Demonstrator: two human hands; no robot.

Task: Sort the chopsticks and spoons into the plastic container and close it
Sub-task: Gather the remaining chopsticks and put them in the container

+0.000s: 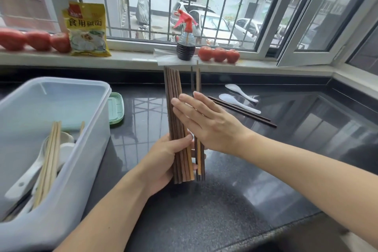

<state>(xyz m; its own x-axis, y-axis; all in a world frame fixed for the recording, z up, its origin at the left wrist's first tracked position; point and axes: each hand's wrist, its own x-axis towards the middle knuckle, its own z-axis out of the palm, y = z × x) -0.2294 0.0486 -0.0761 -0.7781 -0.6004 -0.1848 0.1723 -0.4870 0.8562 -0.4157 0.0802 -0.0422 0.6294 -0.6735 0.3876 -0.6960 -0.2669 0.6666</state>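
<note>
Chopsticks (175, 108) stand upright in a brown bundle at the centre of the frame, their lower ends on the dark countertop (235, 210). At the far left, the plastic container (67, 186) sits open on that counter, a translucent white tub filling the lower left of the frame. Inside it lie pale bamboo chopsticks (50, 159) and white spoons (28, 178), leaning toward its near corner. Just behind the tub's right edge, a green lid (116, 108) shows in part. Above, in the upper left, a yellow food packet (87, 28) leans on the windowsill beside a row of tomatoes (38, 40).

Moving right, the left hand (163, 161) grips the bundle low down, fingers and thumb curled round it. A few more sticks (198, 153) stand just right of the bundle, 1 of them lighter in colour. The right hand (206, 122) has its fingers straight and flat against the upper part of the sticks, gripping nothing.

Behind them on the sill is a red-topped spray bottle (185, 47), with 3 more tomatoes (218, 54) to its right. On the counter right of centre lie 2 white spoons (237, 102) and 2 dark chopsticks (243, 111), apart from the hands.
</note>
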